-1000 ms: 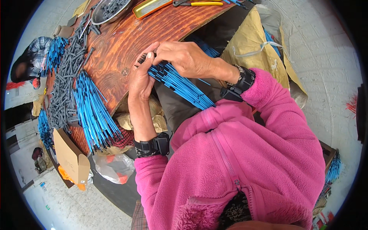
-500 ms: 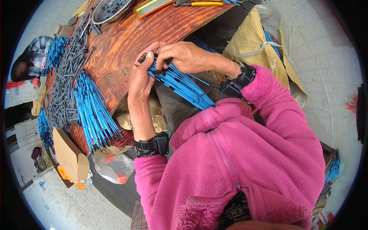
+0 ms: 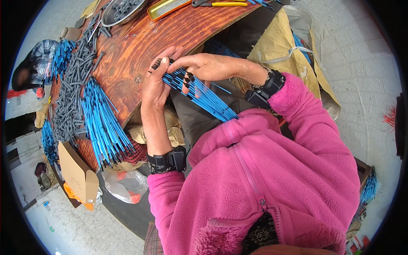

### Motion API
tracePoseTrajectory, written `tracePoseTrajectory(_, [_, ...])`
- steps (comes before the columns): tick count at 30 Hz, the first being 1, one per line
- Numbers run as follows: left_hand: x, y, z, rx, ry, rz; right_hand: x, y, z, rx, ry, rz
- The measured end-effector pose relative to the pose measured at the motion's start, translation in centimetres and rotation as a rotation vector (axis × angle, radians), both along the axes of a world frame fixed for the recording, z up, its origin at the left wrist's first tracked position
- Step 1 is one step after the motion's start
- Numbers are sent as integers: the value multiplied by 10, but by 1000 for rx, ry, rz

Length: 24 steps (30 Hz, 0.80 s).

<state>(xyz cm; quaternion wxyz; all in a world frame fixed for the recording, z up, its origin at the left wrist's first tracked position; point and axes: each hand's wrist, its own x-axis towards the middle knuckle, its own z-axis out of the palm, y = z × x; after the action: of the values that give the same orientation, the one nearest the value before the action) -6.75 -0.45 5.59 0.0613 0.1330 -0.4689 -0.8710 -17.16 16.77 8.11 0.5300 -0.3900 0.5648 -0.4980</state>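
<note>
A bundle of thin blue rods with dark ends slants from the table edge down to my lap. My left hand is closed around its upper end, thumb on top, and dark tips stick out beyond the thumb. My right hand lies over the bundle from the right. Its index finger reaches to the rods near my left thumb. The other fingers are curled, with several small black pieces against them. The undersides of those fingers are partly hidden.
On the wooden table lie a heap of grey plug-like pieces, another blue rod bundle, a metal bowl, an orange-rimmed tray and yellow-handled pliers. A cardboard box stands left; a yellow sack stands right. Another person sits far left.
My right hand's index finger has stretched out toward my left thumb, and its other fingers have shifted down the rods, uncovering the black pieces. My left hand has hardly moved.
</note>
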Motion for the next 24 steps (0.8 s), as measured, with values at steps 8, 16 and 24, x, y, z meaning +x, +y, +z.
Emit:
tracePoseTrajectory(8, [-2,0,2,-8,-21,-28,-17,-9,-39,-291,196,380])
tracePoseTrajectory(16, [-4,2,0,3,-17,-7,0,-2,-20,-125,38,18])
tracePoseTrajectory(24, [-5,2,-2,17,-24,-5,-4,-7,-15,-68,179,44])
